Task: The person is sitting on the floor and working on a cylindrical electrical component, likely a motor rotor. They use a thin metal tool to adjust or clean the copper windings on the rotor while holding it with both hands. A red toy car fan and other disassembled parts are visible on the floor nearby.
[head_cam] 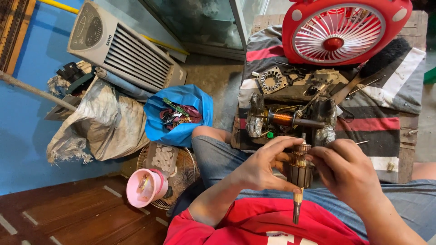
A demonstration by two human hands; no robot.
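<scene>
A: Note, head view. Your left hand (261,168) is clamped around the dark, slotted motor armature with copper windings (300,170), thumb under, fingers curled over the top end. It sits in front of your chest, above your lap.

B: Right hand?

A: Your right hand (347,170) is closed too, fingertips pinching at the armature's upper end from the other side. What they pinch is too small to tell, perhaps a wire.

B: Which way does it lie?

A: Long axis close to upright in the frame. Its steel shaft (296,211) points down toward your red shirt (254,222); the winding end points away, toward the low wooden bench (406,136).

B: Which hand is nearer?

A: Both touch it. The left carries the body, the right only meets the top.

B: What's beyond?

A: A second rotor with a copper coil (284,119) lies crosswise on the striped cloth (372,131), well apart from your hands. The red plastic box fan (340,31) stands behind it.
</scene>
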